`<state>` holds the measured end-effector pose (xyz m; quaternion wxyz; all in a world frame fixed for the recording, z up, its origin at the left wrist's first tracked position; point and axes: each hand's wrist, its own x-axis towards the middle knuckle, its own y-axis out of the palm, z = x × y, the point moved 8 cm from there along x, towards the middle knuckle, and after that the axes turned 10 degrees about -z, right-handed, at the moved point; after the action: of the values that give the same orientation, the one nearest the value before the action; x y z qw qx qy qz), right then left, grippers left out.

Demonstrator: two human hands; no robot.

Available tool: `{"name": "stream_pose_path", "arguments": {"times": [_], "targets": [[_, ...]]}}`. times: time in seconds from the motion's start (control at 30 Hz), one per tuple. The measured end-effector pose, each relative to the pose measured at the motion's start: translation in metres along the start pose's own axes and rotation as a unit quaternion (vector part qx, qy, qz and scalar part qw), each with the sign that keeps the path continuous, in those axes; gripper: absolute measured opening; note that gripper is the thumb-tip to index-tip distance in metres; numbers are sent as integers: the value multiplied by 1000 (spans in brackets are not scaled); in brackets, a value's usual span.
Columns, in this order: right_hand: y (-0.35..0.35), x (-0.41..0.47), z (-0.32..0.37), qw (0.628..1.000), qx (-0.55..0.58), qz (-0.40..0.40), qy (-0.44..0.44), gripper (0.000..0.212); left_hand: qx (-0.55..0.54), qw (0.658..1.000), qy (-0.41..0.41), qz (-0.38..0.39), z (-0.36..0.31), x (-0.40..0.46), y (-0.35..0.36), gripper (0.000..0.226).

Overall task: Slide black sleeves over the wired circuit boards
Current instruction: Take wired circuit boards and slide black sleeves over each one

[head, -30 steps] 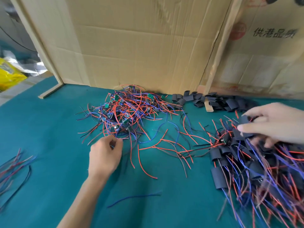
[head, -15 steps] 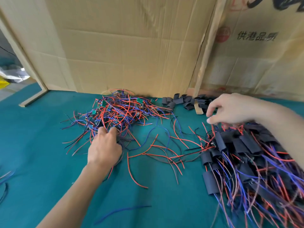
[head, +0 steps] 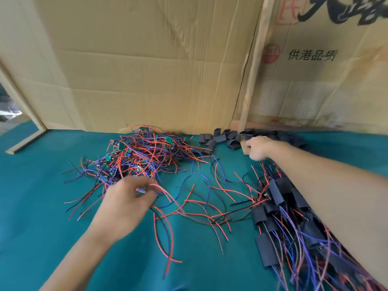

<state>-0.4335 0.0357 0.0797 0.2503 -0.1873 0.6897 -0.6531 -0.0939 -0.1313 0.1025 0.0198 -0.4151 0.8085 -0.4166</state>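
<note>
A tangled heap of small green circuit boards with red, blue and black wires [head: 142, 156] lies at the back middle of the teal table. My left hand [head: 128, 198] is at the heap's near edge and pinches a few wires of one board. A pile of loose black sleeves [head: 220, 139] lies against the cardboard wall. My right hand [head: 259, 148] reaches into that pile with its fingers curled; what they hold is hidden. At the right lies a stack of sleeved boards [head: 281, 206] with wires trailing toward me.
A cardboard wall [head: 168, 70] closes off the back, with a wooden post [head: 249, 85] standing in it. A wooden strip [head: 25, 141] lies at the far left. The teal table cover [head: 42, 206] stretches across the front left.
My right hand moved from the sleeved stack back to the loose sleeve pile. My left hand drew back from the heap toward me, pulling wires with it.
</note>
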Motion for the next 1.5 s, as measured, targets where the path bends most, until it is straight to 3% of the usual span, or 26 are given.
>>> {"name": "stream_pose_path", "arguments": {"times": [0.1, 0.37, 0.6, 0.7, 0.83, 1.03, 1.13, 1.23, 1.5], "targets": [[3, 1, -11, 999, 15, -29, 40, 43, -108, 992, -37, 54, -2, -12, 25, 31], [-8, -9, -29, 993, 41, -81, 70, 7, -281, 948, -81, 124, -34, -59, 86, 16], [-86, -73, 11, 963, 181, -199, 28, 15, -392, 895, -108, 184, -48, -73, 99, 9], [-79, -149, 48, 939, 236, -251, -23, 9, -422, 882, -124, 170, -40, -75, 100, 16], [-34, -203, 68, 923, 300, -239, -39, 9, -410, 894, -126, 131, -28, -77, 97, 27], [19, -225, 70, 802, 553, -225, 25, 15, -395, 910, -127, 13, -27, -85, 91, 19], [26, -231, 79, 766, 591, -252, 18, 10, -373, 921, -112, -15, -39, -93, 100, 23], [32, -235, 87, 728, 646, -230, -14, 22, -370, 918, -128, -59, -39, -99, 108, 28], [42, -234, 91, 708, 692, -129, -54, 27, -384, 911, -134, -64, -30, -105, 111, 30]]}}
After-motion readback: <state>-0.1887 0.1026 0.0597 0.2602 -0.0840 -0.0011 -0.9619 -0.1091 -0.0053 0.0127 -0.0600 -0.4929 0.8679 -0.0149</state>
